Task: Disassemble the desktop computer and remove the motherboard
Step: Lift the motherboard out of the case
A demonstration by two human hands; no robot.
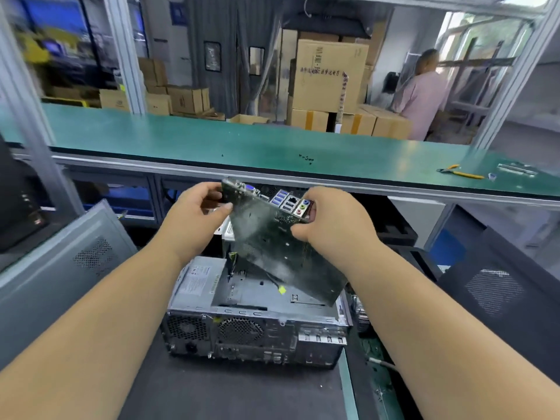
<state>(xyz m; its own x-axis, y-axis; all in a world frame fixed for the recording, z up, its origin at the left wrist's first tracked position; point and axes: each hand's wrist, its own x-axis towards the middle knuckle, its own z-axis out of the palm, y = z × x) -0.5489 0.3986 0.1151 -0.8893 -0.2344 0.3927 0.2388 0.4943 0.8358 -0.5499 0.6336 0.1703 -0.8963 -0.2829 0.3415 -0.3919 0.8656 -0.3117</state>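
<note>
Holding the dark green rectangular motherboard in the air above the open grey metal desktop case, both hands on its far end. Left hand gripping the far left corner, thumb on the near face and fingers curled round the edge. Right hand gripping the far right edge beside the row of blue, green and pink rear ports, fingers wrapped over the edge, thumb pressed on the near face. Board tilted steeply, port end up and far, lower corner down and right, close over the right rim of the case; contact with the rim not discernible. Solder side facing the camera.

Case lying on its side on the dark mat of the near bench, rear panel with two round fan grilles facing near. Silver power supply box seated in the left part of the case. Thin black cable with a yellow tag lying inside, below the board.

Grey perforated side panel leaning at left; dark perforated panel at right. Long green-topped shelf across the far side, with yellow-handled cutters near its right end. Brown cardboard boxes stacked beyond; a person in a pink shirt standing at far right.
</note>
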